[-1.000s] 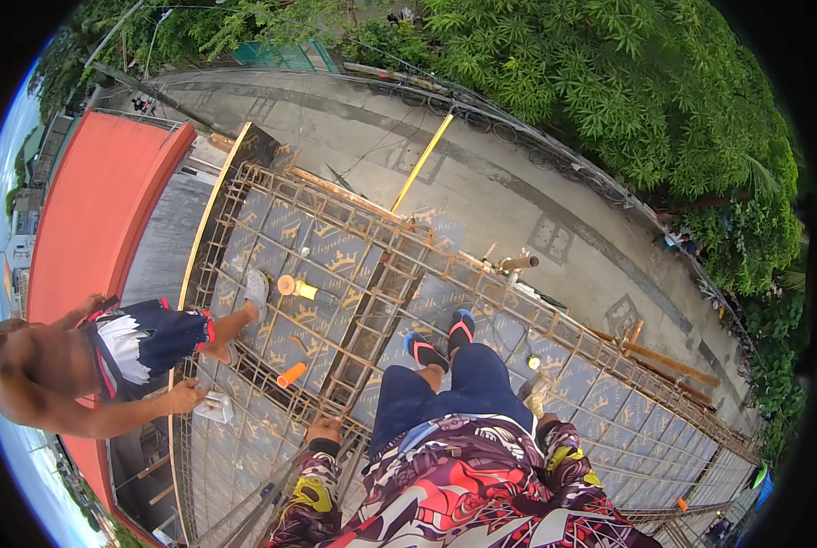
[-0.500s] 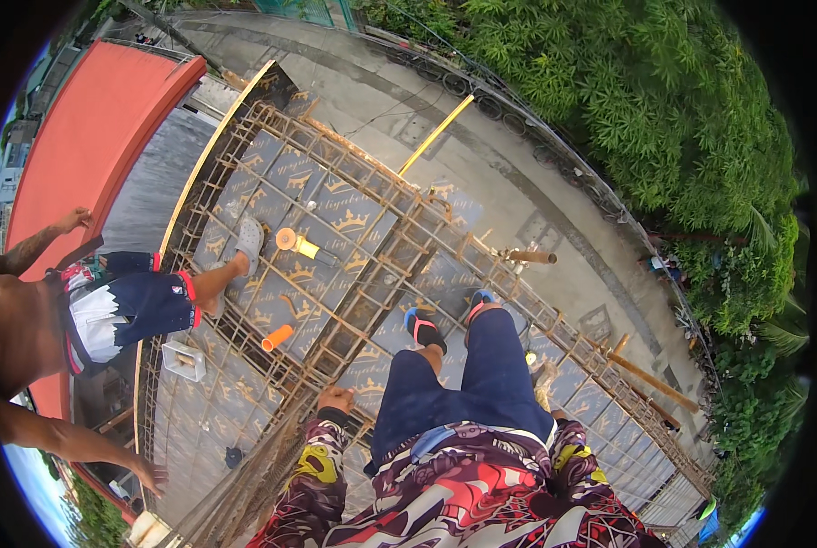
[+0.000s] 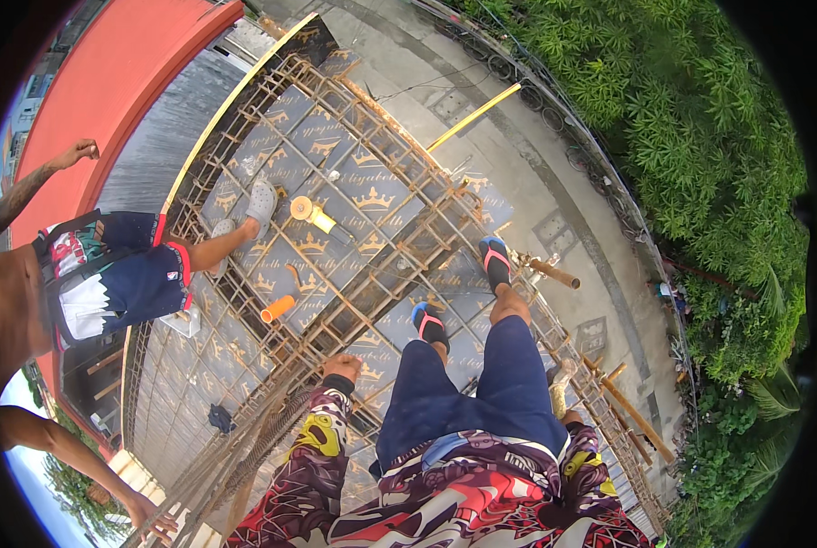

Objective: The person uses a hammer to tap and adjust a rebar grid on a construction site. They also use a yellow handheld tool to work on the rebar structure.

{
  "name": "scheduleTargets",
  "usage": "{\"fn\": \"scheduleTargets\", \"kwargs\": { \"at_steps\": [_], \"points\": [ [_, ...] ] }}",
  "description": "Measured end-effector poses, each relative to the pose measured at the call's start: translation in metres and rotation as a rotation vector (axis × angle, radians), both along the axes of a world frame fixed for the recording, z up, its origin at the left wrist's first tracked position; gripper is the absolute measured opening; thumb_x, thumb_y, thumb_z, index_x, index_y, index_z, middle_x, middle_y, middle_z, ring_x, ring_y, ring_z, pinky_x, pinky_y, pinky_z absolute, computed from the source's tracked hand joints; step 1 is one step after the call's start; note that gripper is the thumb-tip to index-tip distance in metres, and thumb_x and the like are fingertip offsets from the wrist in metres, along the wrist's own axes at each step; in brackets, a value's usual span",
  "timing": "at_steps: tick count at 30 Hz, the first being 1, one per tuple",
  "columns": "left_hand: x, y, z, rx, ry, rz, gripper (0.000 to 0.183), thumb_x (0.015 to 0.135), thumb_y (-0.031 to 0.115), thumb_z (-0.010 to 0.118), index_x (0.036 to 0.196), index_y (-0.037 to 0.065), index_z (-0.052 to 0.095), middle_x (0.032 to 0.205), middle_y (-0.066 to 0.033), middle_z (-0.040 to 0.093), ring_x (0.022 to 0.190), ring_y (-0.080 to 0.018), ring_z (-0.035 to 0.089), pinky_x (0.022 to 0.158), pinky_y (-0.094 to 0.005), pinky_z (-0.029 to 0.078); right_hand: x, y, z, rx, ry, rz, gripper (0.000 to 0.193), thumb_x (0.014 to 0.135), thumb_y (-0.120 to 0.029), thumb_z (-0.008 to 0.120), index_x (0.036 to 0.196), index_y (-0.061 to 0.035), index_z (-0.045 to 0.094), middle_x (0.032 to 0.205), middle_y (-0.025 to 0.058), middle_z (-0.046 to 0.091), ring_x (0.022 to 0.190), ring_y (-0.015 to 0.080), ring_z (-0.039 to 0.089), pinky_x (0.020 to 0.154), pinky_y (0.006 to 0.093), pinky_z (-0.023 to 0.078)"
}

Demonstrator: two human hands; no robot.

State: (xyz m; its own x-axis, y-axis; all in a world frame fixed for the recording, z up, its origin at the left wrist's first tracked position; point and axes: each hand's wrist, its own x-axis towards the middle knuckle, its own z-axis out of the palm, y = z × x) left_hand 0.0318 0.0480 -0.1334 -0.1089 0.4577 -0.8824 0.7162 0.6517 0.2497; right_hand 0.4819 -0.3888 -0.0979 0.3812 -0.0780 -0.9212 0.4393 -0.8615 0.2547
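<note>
Rebar [image 3: 260, 437] near our left hand [image 3: 342, 367]; can't tell its grip, or the right hand's [image 3: 572, 417]. Guessing we're crossing near the deck's [image 3: 392, 321] street edge; next step needs careful footing.

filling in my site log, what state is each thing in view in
Left hand: loosely curled, whether fully closed unclear
Right hand: mostly hidden, grip unclear
Rebar bundle: bare, uncovered
Orange pipe: in nobody's hand, fixed or loose unclear
Flip-flops: both worn
Gray clogs: worn by the co-worker
Co-worker's lower hand: open, fingers spread
White box: partly hidden behind the co-worker
</note>
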Motion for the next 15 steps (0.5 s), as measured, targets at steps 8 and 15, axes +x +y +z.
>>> {"fn": "scheduleTargets", "kwargs": {
  "at_steps": [8, 15],
  "points": [
    [0.040, -0.011, -0.025, 0.000, -0.083, 0.150, 0.027, 0.086, 0.021, 0.074, 0.097, -0.003, 0.068, 0.075, -0.0104, 0.069, 0.064, -0.0180, 0.063, 0.059, -0.0329, 0.049, 0.062, 0.101, 0.026, -0.100, 0.010, 0.048, 0.063, 0.067, -0.045, 0.079, 0.112, -0.0023, 0.068, 0.110, 0.0237, 0.069, 0.105, 0.0373, 0.067, 0.092, 0.0431, 0.054],
    [0.153, 0.003, -0.005, 0.174, -0.057, -0.251, 0.033, 0.084, 0.030, 0.074, 0.101, 0.002, 0.070, 0.094, -0.0160, 0.073, 0.086, -0.0282, 0.070, 0.076, -0.0373, 0.053, 0.101, 0.085, 0.018, -0.013, 0.006, 0.023, 0.052, 0.070, -0.035, 0.081, 0.108, -0.0014, 0.070, 0.101, 0.0230, 0.071, 0.099, 0.0347, 0.070, 0.087, 0.0440, 0.056]
  ]
}}
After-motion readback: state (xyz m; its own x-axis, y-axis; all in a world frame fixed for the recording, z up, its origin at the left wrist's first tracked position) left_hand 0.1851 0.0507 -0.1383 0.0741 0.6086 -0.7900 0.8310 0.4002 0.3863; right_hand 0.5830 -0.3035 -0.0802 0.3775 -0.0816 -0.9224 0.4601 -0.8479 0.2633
